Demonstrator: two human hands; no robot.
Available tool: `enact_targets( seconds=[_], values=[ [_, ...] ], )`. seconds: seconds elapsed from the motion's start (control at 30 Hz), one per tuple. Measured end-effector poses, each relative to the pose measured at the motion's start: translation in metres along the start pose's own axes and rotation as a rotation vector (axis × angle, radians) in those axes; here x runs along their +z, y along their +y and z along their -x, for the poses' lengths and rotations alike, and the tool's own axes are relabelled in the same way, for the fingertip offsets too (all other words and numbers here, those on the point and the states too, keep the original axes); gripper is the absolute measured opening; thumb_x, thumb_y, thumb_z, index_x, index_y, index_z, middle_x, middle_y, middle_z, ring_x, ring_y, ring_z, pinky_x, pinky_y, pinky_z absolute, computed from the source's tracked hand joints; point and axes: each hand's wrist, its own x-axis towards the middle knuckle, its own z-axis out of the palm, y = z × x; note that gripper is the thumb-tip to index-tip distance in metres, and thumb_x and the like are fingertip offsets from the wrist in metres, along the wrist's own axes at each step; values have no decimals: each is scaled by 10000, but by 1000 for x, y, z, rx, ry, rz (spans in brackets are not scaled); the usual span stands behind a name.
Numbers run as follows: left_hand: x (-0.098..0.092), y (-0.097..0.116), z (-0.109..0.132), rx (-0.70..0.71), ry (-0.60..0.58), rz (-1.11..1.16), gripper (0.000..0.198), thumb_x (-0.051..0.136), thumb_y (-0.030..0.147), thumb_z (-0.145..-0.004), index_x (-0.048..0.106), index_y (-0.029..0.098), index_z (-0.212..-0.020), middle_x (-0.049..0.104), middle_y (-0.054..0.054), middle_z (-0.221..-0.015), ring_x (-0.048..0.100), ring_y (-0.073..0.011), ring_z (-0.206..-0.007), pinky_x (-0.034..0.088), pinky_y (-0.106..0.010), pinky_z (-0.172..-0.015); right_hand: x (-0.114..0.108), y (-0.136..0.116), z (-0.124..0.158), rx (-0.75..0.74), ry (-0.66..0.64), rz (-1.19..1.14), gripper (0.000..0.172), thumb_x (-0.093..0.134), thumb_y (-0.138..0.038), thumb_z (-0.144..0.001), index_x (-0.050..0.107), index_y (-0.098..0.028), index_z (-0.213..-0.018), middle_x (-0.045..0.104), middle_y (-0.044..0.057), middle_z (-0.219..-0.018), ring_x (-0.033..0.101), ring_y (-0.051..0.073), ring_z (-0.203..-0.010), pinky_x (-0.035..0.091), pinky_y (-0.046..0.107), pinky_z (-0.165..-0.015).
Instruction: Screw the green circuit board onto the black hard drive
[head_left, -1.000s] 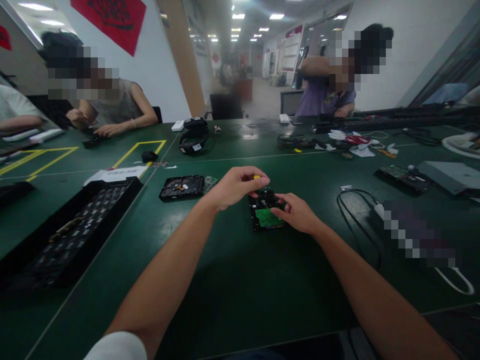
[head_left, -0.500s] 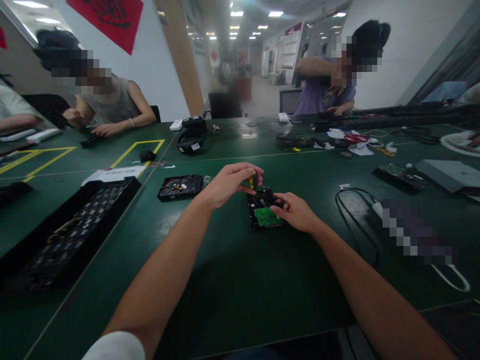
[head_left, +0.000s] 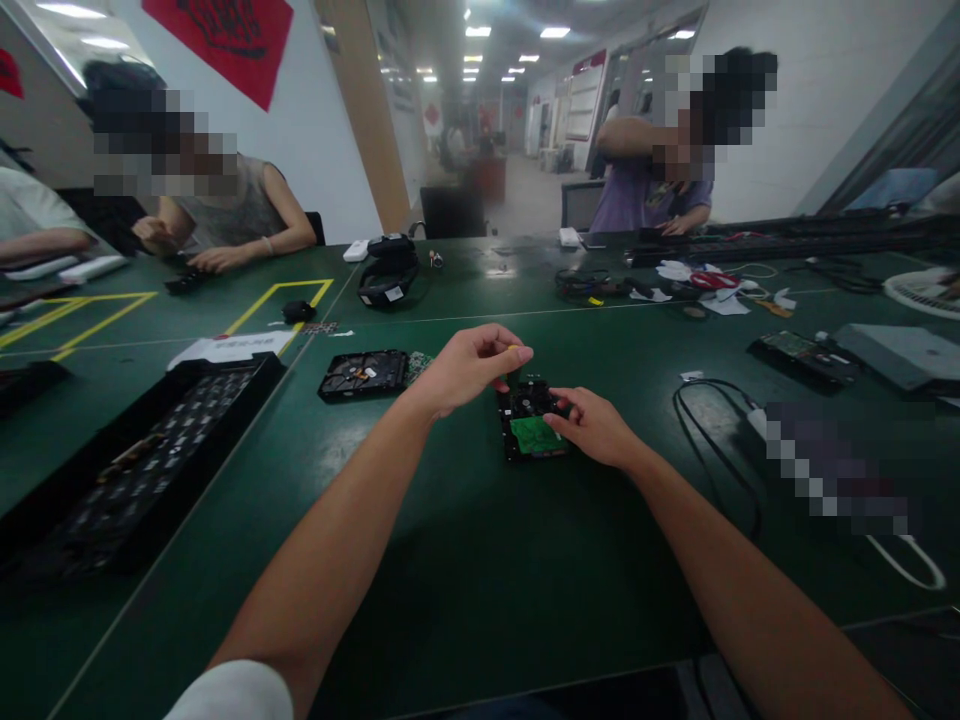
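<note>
left hand (head_left: 469, 368): closing on a small yellow-topped tool (head_left: 514, 349), pinching it between thumb and fingertips just above the far edge of the hard drive; the tool's lower end is hiding behind the fingers.
right hand (head_left: 592, 427): curling its fingers over the right edge of the hard drive and gripping it against the table.
hard drive (head_left: 517, 405): lying flat at the centre of the frame between the two hands, with its green circuit board (head_left: 534, 436) facing up.
black tray (head_left: 135, 470): sitting at the lower left of the frame, well apart from the hands.
white sheet (head_left: 229, 347): lying just beyond the tray's far corner.
seated co-worker (head_left: 240, 210): sitting at the upper left, resting both forearms on the table.
yellow tape lines (head_left: 279, 292): running across the table in the left middle.
second hard drive (head_left: 364, 373): lying near the left hand on its left side, not touching it.
black headset (head_left: 386, 268): resting above centre, beyond both drives.
table (head_left: 480, 580): spreading dark green across the whole lower frame.
standing co-worker (head_left: 645, 190): leaning at the upper right, raising one arm.
red scissors (head_left: 712, 279): lying among white scraps at the right middle.
black cable (head_left: 709, 400): looping on the table to the right of the right hand.
grey box (head_left: 900, 352): sitting at the right edge of the frame.
</note>
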Motion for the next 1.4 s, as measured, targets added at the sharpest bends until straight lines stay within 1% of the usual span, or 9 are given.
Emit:
enact_targets(
  seconds=[0.1, 0.17, 0.43, 0.67, 0.83, 0.97, 1.1, 1.27, 1.4],
  values=[
    [-1, 1, 1, -4, -39, 57, 297, 734, 401, -918, 731, 176, -1113, 707, -63, -970, 668, -161, -869, 612, -270, -683, 1, 1, 0, -17, 12, 0, 492, 678, -423, -951, 629, -218, -1396, 666, 86, -1129, 590, 132, -709, 485, 301, -674],
    [-1, 1, 1, -13, -76, 111, 297, 717, 375, -930, 737, 177, -1150, 721, -78, -1034, 683, -177, -948, 621, -281, -732, 2, 3, 0, -26, 12, -6, 492, 678, -431, -949, 635, -210, -1387, 666, 89, -1130, 591, 133, -703, 485, 302, -672],
    [1, 0, 0, -74, -89, 296, 283, 682, 386, -960, 727, 146, -1104, 727, -103, -1073, 698, -197, -1027, 632, -307, -798, 2, 4, -1, -24, 6, -15, 508, 674, -434, -950, 623, -213, -1404, 669, 88, -1134, 602, 137, -716, 494, 304, -679],
    [5, -3, -1, -53, 99, 95, 314, 833, 350, -848, 601, 144, -897, 728, -86, -927, 674, -139, -793, 588, -235, -635, 1, 3, 0, -16, -4, -19, 506, 664, -424, -963, 613, -215, -1420, 665, 84, -1142, 585, 124, -700, 489, 298, -666],
    [7, -5, -1, 2, 11, 131, 270, 775, 346, -899, 616, 170, -1028, 715, -53, -926, 664, -126, -795, 580, -234, -670, 1, 2, 0, -4, 1, -13, 492, 673, -415, -959, 625, -227, -1411, 667, 85, -1147, 590, 124, -705, 488, 297, -673],
    [2, -5, -2, -1, -14, 115, 254, 734, 403, -921, 700, 160, -987, 691, -53, -941, 637, -128, -812, 573, -233, -676, 1, 3, 0, -5, -6, -13, 506, 670, -425, -960, 614, -227, -1422, 666, 86, -1151, 594, 130, -721, 494, 297, -674],
    [-3, -2, -1, -39, -18, 123, 255, 730, 394, -908, 771, 178, -1038, 708, -73, -1040, 645, -158, -885, 580, -237, -664, 1, 3, 0, -8, -3, -12, 509, 670, -428, -956, 617, -232, -1422, 668, 83, -1144, 597, 134, -721, 495, 302, -681],
    [-3, 2, 1, -76, -48, 227, 246, 645, 321, -936, 753, 184, -1109, 725, -99, -1045, 686, -200, -954, 597, -253, -649, 1, 1, 0, -19, 16, -5, 482, 672, -414, -949, 639, -227, -1391, 671, 85, -1133, 598, 133, -699, 498, 305, -688],
    [-2, 1, 0, -34, -86, 233, 249, 622, 342, -963, 732, 169, -1104, 719, -116, -1133, 685, -215, -1047, 616, -266, -697, 1, 2, 0, -22, 5, -8, 494, 668, -421, -953, 622, -213, -1399, 667, 87, -1134, 598, 133, -696, 503, 302, -676]
  ],
)
